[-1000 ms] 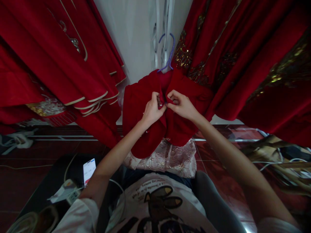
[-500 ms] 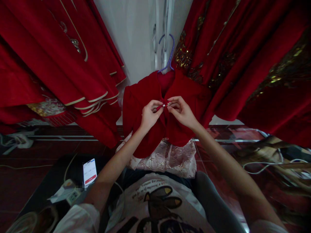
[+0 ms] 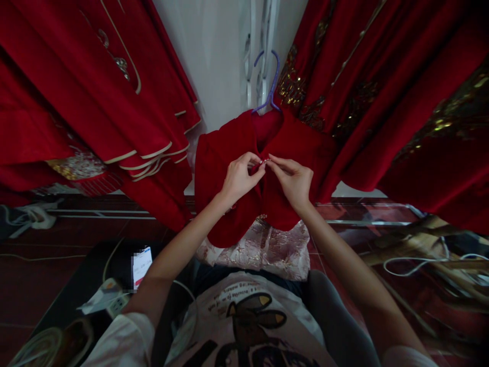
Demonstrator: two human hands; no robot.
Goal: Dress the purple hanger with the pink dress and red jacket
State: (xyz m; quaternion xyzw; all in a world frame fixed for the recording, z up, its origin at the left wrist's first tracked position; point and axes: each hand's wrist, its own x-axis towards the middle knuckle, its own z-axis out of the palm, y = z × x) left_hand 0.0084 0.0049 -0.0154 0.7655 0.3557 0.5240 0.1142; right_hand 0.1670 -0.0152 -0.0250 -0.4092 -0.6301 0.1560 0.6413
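Observation:
A red jacket [image 3: 229,132] hangs on a purple hanger [image 3: 274,86] in front of me, its collar parted at the top. My left hand [image 3: 241,177] is closed, pinching the front edge of the jacket at the chest. Close against it, my right hand [image 3: 293,179] pinches a small shiny beaded fastener [image 3: 266,161] at the opposite edge. The fingertips of both hands almost meet, and they partly hide the fastener. Another beaded piece shows near the jacket's hem. Below the jacket, a pale pink patterned cloth [image 3: 260,250] lies over my lap.
Long red garments [image 3: 126,92] hang on the left, and red sequinned garments [image 3: 367,117] hang on the right. A phone [image 3: 142,266] and a power strip [image 3: 115,303] lie on a dark surface at lower left. Wooden pieces and a white cable [image 3: 405,261] are at right.
My right hand has turned, its fingers now straighter and pinched at the fastener. My left fingertips have come closer to the right ones. The view has shifted slightly.

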